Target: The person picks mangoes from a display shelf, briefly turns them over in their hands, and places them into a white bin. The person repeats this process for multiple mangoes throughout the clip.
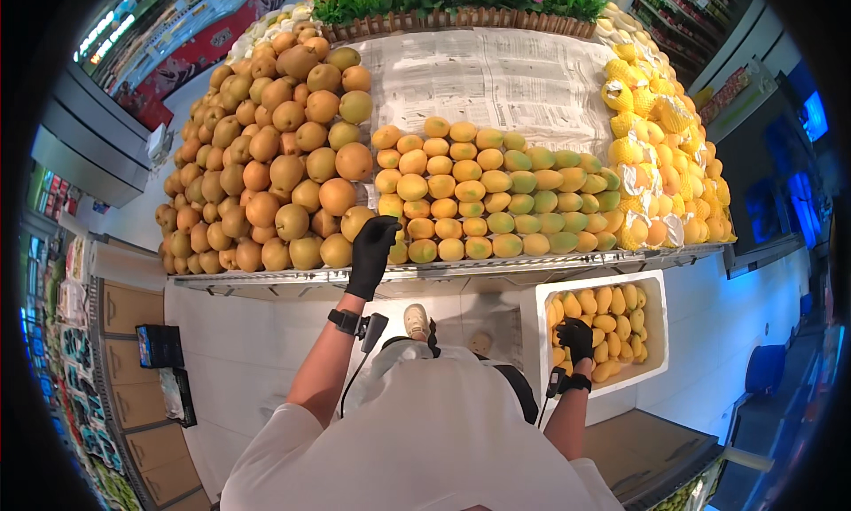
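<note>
My left hand [372, 252], in a black glove, is at the display's front edge, where brown-gold pears [288, 174] meet rows of mangoes [470, 192]. Its fingers are bent round a yellow-green mango [398, 245] at the left end of the rows; the glove hides part of the grip. My right hand [576, 338], also gloved in black, is down inside a white foam box [657, 334] to the right. Its fingers look spread over the yellow mangoes [607, 320] there, and their undersides are hidden.
White paper [487, 77] covers the display behind the mango rows. Yellow net-wrapped fruit [660, 148] is heaped at the right. A flower planter [461, 19] borders the back. A metal rail [461, 270] runs along the front. Dark crates [161, 347] stand on the floor at left.
</note>
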`<state>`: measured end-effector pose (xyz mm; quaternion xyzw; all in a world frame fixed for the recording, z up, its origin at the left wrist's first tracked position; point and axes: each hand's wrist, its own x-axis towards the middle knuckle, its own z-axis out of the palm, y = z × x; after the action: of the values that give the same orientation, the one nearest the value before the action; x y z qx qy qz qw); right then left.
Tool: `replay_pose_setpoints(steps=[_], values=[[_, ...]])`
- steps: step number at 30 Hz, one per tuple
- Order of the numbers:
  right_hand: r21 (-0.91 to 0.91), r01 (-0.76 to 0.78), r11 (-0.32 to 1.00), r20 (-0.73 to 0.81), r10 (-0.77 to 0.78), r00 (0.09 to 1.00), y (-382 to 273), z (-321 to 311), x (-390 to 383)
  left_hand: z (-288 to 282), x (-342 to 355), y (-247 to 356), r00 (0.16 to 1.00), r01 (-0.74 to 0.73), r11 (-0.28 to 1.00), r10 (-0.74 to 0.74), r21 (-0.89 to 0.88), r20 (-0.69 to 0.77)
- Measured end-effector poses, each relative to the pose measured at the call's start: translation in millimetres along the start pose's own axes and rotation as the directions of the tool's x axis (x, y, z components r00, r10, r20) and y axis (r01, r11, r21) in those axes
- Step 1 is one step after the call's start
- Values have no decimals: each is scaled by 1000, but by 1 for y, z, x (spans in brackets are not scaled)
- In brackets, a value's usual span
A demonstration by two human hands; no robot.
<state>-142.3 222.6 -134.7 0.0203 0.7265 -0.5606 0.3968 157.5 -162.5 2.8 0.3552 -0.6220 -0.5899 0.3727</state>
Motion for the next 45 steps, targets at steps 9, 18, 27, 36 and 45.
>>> replay_pose_setpoints(steps=[9, 18, 27, 36, 45], values=[[-9, 158, 987, 53, -157, 986, -28, 46, 32, -54, 18, 0, 1000, 19, 998, -20, -67, -15], [44, 174, 984, 18, -175, 984, -46, 90, 24, -98, 31, -7, 997, 69, 988, -65, -141, 35], [-110, 456, 883, -96, -466, 880, -93, 136, 17, -106, 26, -17, 993, 90, 985, -79, -144, 83], [-195, 662, 724, 27, -671, 741, -191, 211, 29, -123, 6, -16, 993, 114, 980, -115, -162, 3], [-513, 804, 299, 279, -828, 486, -273, 331, 41, -122, -8, -14, 994, 93, 980, -101, -174, -39]])
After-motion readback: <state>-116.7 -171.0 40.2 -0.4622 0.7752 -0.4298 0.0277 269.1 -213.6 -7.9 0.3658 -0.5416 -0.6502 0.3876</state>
